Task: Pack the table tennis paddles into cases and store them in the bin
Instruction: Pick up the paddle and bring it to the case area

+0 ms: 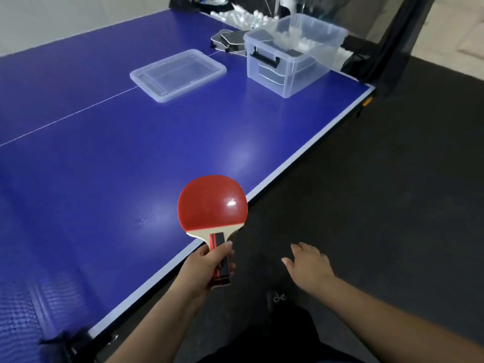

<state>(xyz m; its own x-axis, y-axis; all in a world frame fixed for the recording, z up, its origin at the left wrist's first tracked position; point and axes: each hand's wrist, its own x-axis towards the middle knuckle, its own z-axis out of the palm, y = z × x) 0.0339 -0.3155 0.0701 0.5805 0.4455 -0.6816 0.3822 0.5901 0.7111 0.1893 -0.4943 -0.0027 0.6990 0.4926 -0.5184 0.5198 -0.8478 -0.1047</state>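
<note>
Head view: left grip curled round red paddle handle at 6 o'clock, right grip slack, empty; fetching step, next probably carrying toward cases and bin at 1 o'clock.

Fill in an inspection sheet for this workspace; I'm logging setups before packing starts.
Surface: blue table tennis table, white centre line, glare patches.
Job's things: red paddle held over the near table edge; clear bin open at the far right with dark cases inside; its lid flat beside it; more dark cases behind the bin.
Clutter: white balls heaped beyond the far end.
Hands: left hand grips the paddle handle; right hand open, holding nothing, off the table.
Cables: nothing seen.
Surroundings: dark floor, black netting at far right.
</note>
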